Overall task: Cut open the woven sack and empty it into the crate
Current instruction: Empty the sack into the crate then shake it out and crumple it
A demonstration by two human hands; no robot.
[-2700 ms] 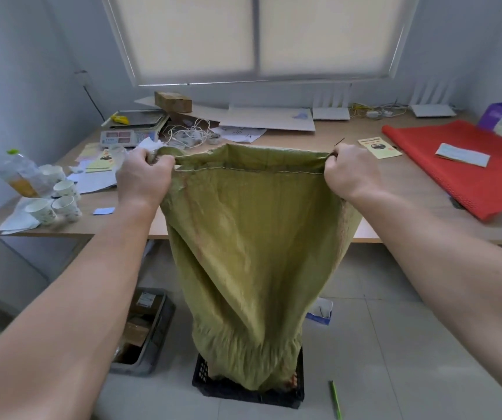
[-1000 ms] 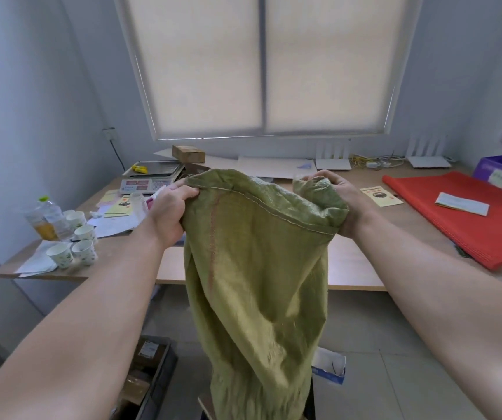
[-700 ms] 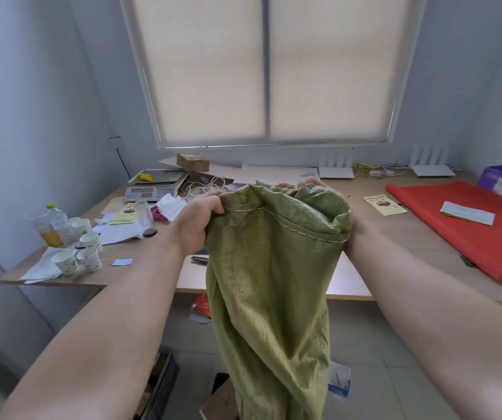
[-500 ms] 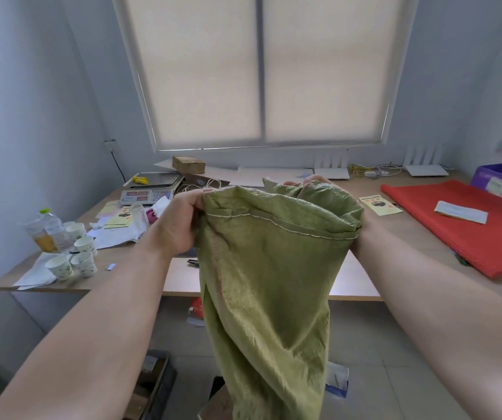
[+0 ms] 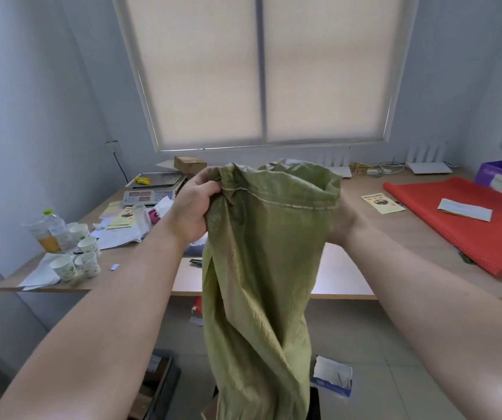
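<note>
The olive-green woven sack (image 5: 259,283) hangs limp and upside down in front of me, its stitched end bunched at the top. My left hand (image 5: 193,207) grips the left part of that end. My right hand (image 5: 342,225) holds the right part from behind, with its fingers hidden by the fabric. The sack's lower end runs out of view at the bottom. Below it only a dark corner of the black crate (image 5: 313,404) shows on the floor. What the crate holds is hidden.
A long wooden table (image 5: 395,237) stands ahead, with a red mat (image 5: 462,219), a scale (image 5: 152,189), paper cups (image 5: 80,259), a bottle (image 5: 52,234) and papers. On the floor lie a dark tray (image 5: 158,386) at the left and a small open box (image 5: 331,377) at the right.
Both hands have raised the sack and drawn together, bunching its stitched end. The sack's mouth has risen clear of the crate, and the crate has nearly dropped out of view.
</note>
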